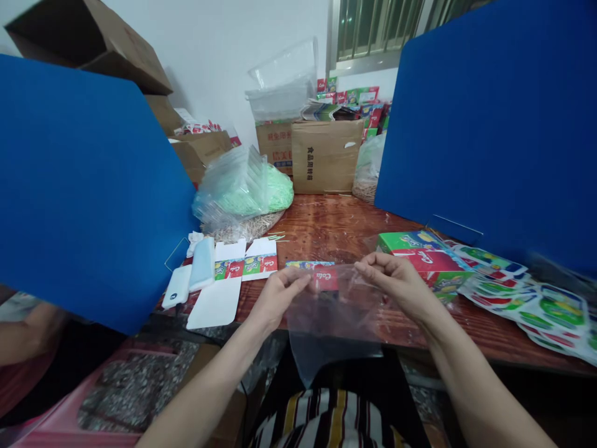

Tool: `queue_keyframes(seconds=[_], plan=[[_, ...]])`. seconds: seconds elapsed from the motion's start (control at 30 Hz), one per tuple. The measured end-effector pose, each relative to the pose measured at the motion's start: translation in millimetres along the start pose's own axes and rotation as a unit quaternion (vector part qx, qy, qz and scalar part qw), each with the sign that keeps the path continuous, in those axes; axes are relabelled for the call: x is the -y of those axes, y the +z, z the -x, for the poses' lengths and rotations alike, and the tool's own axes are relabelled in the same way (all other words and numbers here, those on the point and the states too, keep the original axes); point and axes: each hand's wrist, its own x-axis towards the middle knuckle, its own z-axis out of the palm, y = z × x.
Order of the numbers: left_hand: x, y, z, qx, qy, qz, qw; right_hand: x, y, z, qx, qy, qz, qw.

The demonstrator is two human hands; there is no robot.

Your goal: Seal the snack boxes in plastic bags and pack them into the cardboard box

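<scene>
A clear plastic bag hangs stretched between my two hands at the table's front edge. My left hand pinches its upper left side, and my right hand pinches the upper right. Through the film and just above it shows a small printed Cola box on the table. Close to my right hand sits a larger green and red Cola carton. Left of my left hand lie unfolded printed box blanks with white flaps.
A white phone and a pale blue pack lie at left. Printed cut-outs pile at right. Blue partitions flank the wooden table. Behind are a cardboard box and plastic-wrapped green shreds. Another person's arm shows far left.
</scene>
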Motion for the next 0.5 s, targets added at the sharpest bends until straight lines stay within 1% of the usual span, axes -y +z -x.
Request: queue_keyframes(seconds=[0.1,0.17,0.2,0.3,0.37,0.43,0.5], plan=[[1,-1.6,-4,-0.043,0.004,-0.017,0.999,0,-7,3,0.037,-0.015,0.106,0.994],[2,2.4,-6,-0.057,0.021,-0.048,0.997,-1,-7,5,0.040,-0.032,0.191,0.980],[2,6.0,-6,-0.057,0.033,-0.062,0.996,-1,-4,5,0.042,-0.043,0.217,0.974],[3,17.4,-7,-0.041,0.059,-0.073,0.995,-6,9,5,0.065,-0.083,0.227,0.968],[3,19.6,-8,-0.030,0.072,-0.081,0.994,-12,17,4,0.070,-0.111,0.230,0.964],[3,14.2,-9,0.003,0.068,-0.105,0.992,-18,21,4,0.049,-0.138,0.251,0.957],[3,1.9,-8,0.038,0.053,-0.135,0.989,-24,20,6,0.016,-0.159,0.277,0.947]])
